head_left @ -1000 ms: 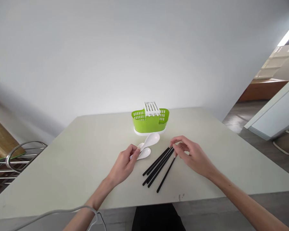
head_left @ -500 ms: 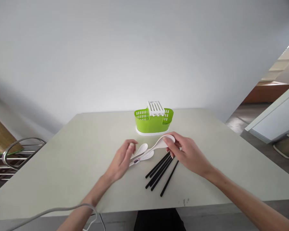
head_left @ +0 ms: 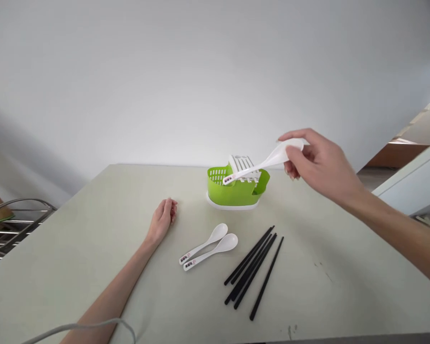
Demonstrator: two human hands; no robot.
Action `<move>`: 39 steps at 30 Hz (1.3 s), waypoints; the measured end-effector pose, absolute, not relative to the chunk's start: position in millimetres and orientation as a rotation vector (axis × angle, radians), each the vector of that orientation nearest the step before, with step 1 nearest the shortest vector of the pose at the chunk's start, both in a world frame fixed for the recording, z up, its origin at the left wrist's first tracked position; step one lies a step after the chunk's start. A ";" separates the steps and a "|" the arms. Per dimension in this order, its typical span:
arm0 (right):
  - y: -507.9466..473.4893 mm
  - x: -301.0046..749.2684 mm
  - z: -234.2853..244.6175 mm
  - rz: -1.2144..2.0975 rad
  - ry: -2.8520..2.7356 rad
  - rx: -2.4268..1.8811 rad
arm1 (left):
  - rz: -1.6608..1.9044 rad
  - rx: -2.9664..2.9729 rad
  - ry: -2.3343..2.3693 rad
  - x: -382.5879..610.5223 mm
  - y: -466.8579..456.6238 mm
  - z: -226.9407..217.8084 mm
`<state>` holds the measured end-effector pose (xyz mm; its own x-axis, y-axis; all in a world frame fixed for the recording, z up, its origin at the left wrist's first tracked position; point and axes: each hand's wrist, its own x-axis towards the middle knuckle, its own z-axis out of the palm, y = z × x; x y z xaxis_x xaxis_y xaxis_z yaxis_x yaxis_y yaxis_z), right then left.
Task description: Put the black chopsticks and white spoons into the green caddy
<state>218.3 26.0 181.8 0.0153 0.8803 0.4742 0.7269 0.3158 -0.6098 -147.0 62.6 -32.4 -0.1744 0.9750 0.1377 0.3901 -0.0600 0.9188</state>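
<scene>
My right hand point(head_left: 326, 165) is raised to the right of the basket, pinching a white spoon point(head_left: 272, 158) by its bowl. The spoon's printed handle end points left and down, in front of the green cutlery basket point(head_left: 232, 195) with its white slotted top. From this angle I cannot tell whether the handle touches the basket. My left hand point(head_left: 162, 217) rests on the table with loosely curled fingers and nothing visible in it. Near it lie two more white spoons, one spoon point(head_left: 204, 243) just behind the other spoon point(head_left: 212, 252). Several black chopsticks point(head_left: 252, 267) lie to their right.
The pale table point(head_left: 93, 229) reaches back to a plain grey-white wall point(head_left: 186, 86). A grey cable point(head_left: 82, 326) crosses over my left forearm. Past the table's left edge stands a metal rack point(head_left: 21, 224).
My right hand has lifted the spoon up and rightward, off the other two spoons. My left hand has drawn back left to the tabletop. The view has shifted slightly.
</scene>
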 end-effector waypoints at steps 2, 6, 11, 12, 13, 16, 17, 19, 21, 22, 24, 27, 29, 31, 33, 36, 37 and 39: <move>50.6 204.4 193.0 0.122 -1.812 -1.469 | 1.217 1.461 1.539 -146.5 61.4 -33.0; 99.8 171.4 200.2 -0.196 -2.046 -1.525 | 1.173 1.473 1.534 -146.1 59.5 -32.2; 142.2 124.7 184.6 -0.430 -2.407 -1.635 | 1.147 1.504 1.570 -144.0 55.3 -27.9; 146.7 115.9 180.8 -0.431 -2.463 -1.665 | 1.144 1.506 1.573 -143.5 54.7 -27.3; 150.3 108.0 177.4 -0.423 -2.508 -1.693 | 1.139 1.505 1.574 -143.0 54.3 -26.9; 157.8 89.7 168.4 -0.386 -2.589 -1.736 | 1.129 1.509 1.570 -142.4 53.8 -26.7; 160.1 85.4 165.8 -0.380 -2.606 -1.740 | 1.128 1.511 1.566 -142.4 53.8 -26.7; 164.8 78.8 160.6 -0.372 -2.628 -1.745 | 1.130 1.510 1.561 -142.5 53.8 -26.5; 169.0 73.6 155.8 -0.359 -2.644 -1.753 | 1.128 1.508 1.562 -142.7 53.6 -26.0; 170.6 71.4 153.6 -0.351 -2.651 -1.753 | 1.128 1.509 1.564 -142.8 53.6 -25.7; 172.1 67.6 150.3 -0.333 -2.663 -1.752 | 1.128 1.513 1.567 -142.7 53.5 -25.5; 169.5 66.8 148.6 -0.304 -2.682 -1.747 | 1.125 1.517 1.568 -142.4 54.0 -26.0; 164.7 71.5 151.0 -0.293 -2.682 -1.744 | 1.116 1.526 1.572 -142.1 54.4 -26.4; 156.8 81.0 158.0 -0.292 -2.649 -1.724 | 1.100 1.544 1.581 -142.0 54.7 -26.5; 144.4 94.7 171.2 -0.338 -2.566 -1.679 | 1.081 1.564 1.591 -142.2 54.9 -26.5; 115.7 118.7 199.7 -0.489 -2.361 -1.578 | 1.065 1.579 1.606 -142.7 55.4 -27.0; 104.2 126.2 209.0 -0.521 -2.281 -1.558 | 1.063 1.580 1.609 -142.7 55.7 -27.4; 81.0 137.8 221.6 -0.488 -2.195 -1.510 | 1.063 1.584 1.612 -142.3 56.3 -28.4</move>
<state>137.8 81.0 221.6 -0.3151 0.7863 0.5314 0.9374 0.3454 0.0447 -142.3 56.3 -28.4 -0.0755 0.9923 0.0984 0.4814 -0.0502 0.8751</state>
